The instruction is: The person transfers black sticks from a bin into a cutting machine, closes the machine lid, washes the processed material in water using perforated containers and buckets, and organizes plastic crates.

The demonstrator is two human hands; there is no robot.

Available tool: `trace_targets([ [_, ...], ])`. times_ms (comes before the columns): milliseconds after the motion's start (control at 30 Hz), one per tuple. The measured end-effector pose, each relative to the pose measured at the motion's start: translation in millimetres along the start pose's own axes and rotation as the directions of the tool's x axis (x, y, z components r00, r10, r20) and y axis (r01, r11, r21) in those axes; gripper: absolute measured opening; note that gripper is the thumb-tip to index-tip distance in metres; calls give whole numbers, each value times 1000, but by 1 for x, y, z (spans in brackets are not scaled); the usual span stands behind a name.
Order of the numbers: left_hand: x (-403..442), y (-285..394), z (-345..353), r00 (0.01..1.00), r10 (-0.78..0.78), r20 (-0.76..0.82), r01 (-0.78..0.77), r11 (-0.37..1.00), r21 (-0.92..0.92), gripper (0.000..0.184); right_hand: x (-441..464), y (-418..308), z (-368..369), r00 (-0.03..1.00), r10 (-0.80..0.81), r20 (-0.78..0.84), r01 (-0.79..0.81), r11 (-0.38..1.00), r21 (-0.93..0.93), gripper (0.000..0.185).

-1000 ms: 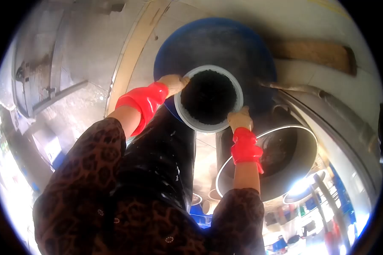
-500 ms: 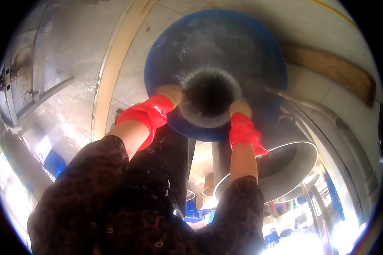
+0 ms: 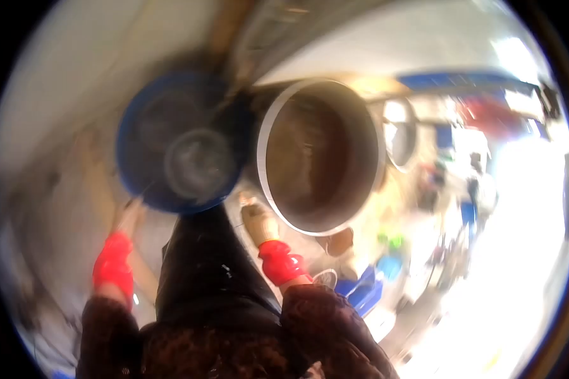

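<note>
A round blue tub (image 3: 130, 167) stands before me with a dark, hazy inside. A pale circular form (image 3: 199, 163) shows in it, too blurred to name. My left hand (image 3: 129, 215), in a tan glove with a red cuff, is at the tub's near-left rim. Whether it touches the rim I cannot tell. My right hand (image 3: 259, 222), gloved alike, is between the blue tub and a large white-rimmed bucket (image 3: 265, 183) holding brownish contents. Motion smears the fingers of both hands, and I see no held object.
Behind the large bucket is another pale round container (image 3: 401, 136). A blue crate (image 3: 362, 292) and a small white-rimmed cup (image 3: 326, 278) are low on the right. Further right, the cluttered background is blurred and glaring.
My view has swung right, bringing the white-rimmed bucket to the middle. Both hands have come away from the round opening in the blue tub and moved apart toward my body.
</note>
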State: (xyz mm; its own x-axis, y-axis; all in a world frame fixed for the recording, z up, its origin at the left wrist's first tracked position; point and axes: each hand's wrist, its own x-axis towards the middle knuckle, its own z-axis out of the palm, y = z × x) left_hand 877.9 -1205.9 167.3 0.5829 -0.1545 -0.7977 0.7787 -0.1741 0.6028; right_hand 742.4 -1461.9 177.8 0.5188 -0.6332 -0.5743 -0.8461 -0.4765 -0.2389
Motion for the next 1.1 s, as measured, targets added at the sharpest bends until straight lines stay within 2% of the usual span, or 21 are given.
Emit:
trace_targets([
  [33,-31,13,11,997,8,-72,-9,1000,-12,23,-15,18,-15,996,79,52,-82,995,55,30],
  [67,-14,-25,-24,976,-62,-207,81,993,82,19,-32,41,-29,995,82,50,-86,992,97,33],
  [100,16,-58,-54,926,-105,-364,173,972,158,26,-47,68,-38,996,70,55,-77,987,141,37],
  [300,-74,-48,86,993,-48,-107,75,963,257,20,-136,223,-65,932,300,204,-326,939,108,39],
  [333,-95,-54,103,996,-49,-71,67,958,279,19,-157,240,-69,903,374,210,-420,871,253,38],
  [433,-169,-77,176,998,-48,40,30,929,370,17,-210,317,-76,847,511,150,-523,744,417,42],
  [467,-188,-83,202,995,-45,85,7,914,407,17,-220,340,-76,769,589,247,-622,602,501,48],
  [567,-260,-115,281,971,-80,224,-62,824,564,17,-286,425,-87,735,588,338,-654,484,581,48],
  [600,-285,-127,306,958,-92,271,-96,788,608,17,-306,460,-72,732,638,238,-609,457,649,43],
  [667,-324,-144,343,929,-117,351,-160,729,666,18,-347,516,-59,743,635,212,-593,476,649,38],
  [700,-338,-151,353,912,-132,387,-189,703,686,19,-377,527,-67,776,625,83,-563,628,538,30],
  [733,-358,-162,367,896,-153,417,-212,678,704,20,-394,555,-59,746,656,111,-594,581,556,32],
  [767,-397,-187,401,881,-180,438,-231,645,728,21,-426,600,-56,620,779,91,-546,346,763,37],
  [800,-414,-201,415,865,-212,456,-245,614,750,22,-442,623,-45,504,861,66,-576,278,769,37],
  [833,-431,-216,426,849,-250,466,-254,580,774,23,-461,648,-37,453,882,127,-617,208,759,37],
  [867,-445,-227,435,836,-282,471,-263,548,794,24,-480,660,-31,363,927,96,-598,152,787,36],
  [900,-459,-238,441,827,-311,469,-268,516,814,25,-492,675,-14,345,932,113,-586,119,801,36],
  [933,-452,-244,469,808,-414,419,-193,487,852,28,-496,685,18,245,959,145,-486,-8,874,32],
  [967,-440,-255,495,792,-431,432,-183,507,842,28,-504,695,42,147,971,189,-367,-124,922,28],
  [1033,-482,-276,523,708,-353,611,-409,500,763,25,-509,687,105,140,937,319,-562,-190,805,39],
  [1100,-487,-290,558,689,-353,633,-461,460,759,24,-524,652,122,280,945,169,-740,100,665,35],
])
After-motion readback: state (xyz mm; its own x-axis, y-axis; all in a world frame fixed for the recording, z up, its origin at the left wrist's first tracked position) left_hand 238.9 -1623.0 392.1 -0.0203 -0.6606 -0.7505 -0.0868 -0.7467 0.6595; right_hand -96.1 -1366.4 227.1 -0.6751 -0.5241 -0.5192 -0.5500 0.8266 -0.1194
